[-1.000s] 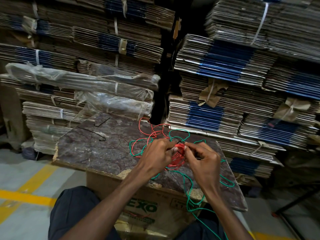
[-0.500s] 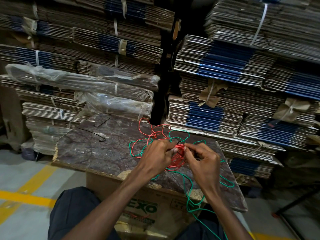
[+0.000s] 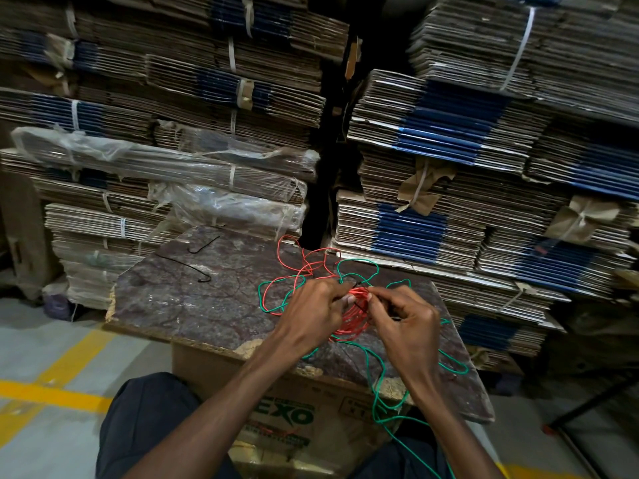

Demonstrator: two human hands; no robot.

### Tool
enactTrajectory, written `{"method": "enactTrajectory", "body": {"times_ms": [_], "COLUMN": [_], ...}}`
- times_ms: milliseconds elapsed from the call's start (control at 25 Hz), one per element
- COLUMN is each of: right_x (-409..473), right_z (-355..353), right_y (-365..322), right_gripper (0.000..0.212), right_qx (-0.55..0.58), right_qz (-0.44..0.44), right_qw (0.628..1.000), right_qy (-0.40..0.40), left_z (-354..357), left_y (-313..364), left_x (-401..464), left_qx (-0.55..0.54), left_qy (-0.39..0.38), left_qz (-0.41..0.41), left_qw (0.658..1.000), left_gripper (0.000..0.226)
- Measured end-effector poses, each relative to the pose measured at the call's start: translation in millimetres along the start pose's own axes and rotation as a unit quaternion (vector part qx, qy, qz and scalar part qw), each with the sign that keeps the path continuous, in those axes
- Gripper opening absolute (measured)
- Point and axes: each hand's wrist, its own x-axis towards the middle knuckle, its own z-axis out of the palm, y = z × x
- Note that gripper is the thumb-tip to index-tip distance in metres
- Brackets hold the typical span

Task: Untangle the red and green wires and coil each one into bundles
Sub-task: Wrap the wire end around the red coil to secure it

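Looking over the board (image 3: 193,302) first, since everything sits on it: next to nothing has shifted in the last second. Both hands are where they were, meeting over the board's far right part, and the loose loops around them lie in the same shapes as a moment ago. So this is slow, fiddly work at one spot, not a big pull, and I'd judge the task is still only partway along.

Green wire (image 3: 358,262) next, the bigger spread. It is not coiled at all: loops fan out beyond the hands toward the board's far edge, more lie to the right of them, and one long tail runs over the board's near edge and down toward the person's lap. That tail gives its main line, far edge to near.

Red wire (image 3: 352,318) is further along. A tight bundle of turns sits between the two hands, standing roughly on edge, its ring stretched from the fingers down toward the board's near side. Loose red loops still trail off to the far edge, crossing the green there, so they are not yet free of each other.

Left hand (image 3: 316,311) has curled fingers pinching the bundle's top. Right hand (image 3: 406,321) pinches there too, seemingly on a thin dark tie; I can't tell for sure.
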Motion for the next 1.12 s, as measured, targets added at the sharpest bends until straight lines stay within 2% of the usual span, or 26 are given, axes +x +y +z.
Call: {"method": "enactTrajectory", "body": {"times_ms": [600, 1120], "right_x": [-1.7, -2.1], "right_z": [-0.5, 0.4], "right_y": [1.4, -0.7], "right_gripper": [0.012, 0.013], "right_qx": [0.002, 0.005], "right_qz": [-0.002, 0.004], "right_qw": [1.0, 1.0], "right_qy": [-0.004, -0.002], "left_z": [-0.2, -1.5], "left_y": [0.5, 3.0], "left_x": [-0.8, -1.0], "left_qx": [0.017, 0.03], "left_qy": [-0.014, -0.016], "left_qz": [0.001, 0.001], "left_qw": [1.0, 0.999], "left_gripper": [0.026, 0.024]}}
